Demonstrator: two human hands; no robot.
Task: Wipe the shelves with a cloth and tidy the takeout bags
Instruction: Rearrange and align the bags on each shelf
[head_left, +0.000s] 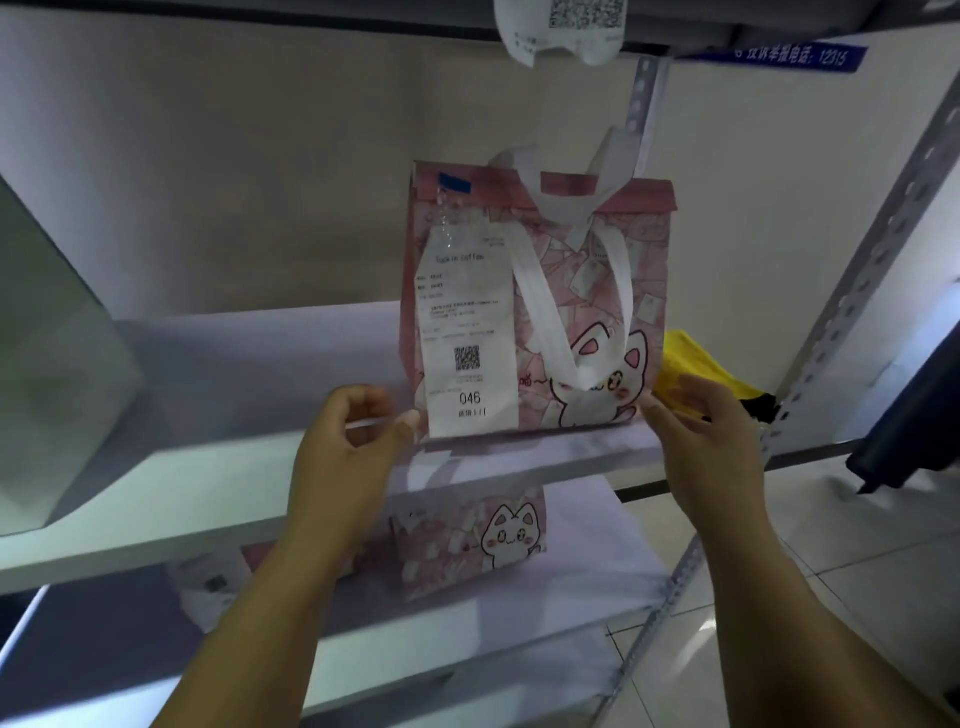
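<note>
A pink takeout bag with a cat print, white handles and a long receipt numbered 046 stands upright on the white middle shelf. My left hand is at the bag's lower left corner, fingers loosely curled, thumb tip near the receipt's edge, holding nothing that I can see. My right hand is at the bag's lower right corner with fingers straight and relaxed, close to the bag. A yellow cloth lies on the shelf behind the bag's right side.
A second pink cat bag lies on the lower shelf. A pale box stands on the middle shelf at the left. Another bag's receipt hangs from the top shelf. A perforated metal upright borders the right; tiled floor lies beyond.
</note>
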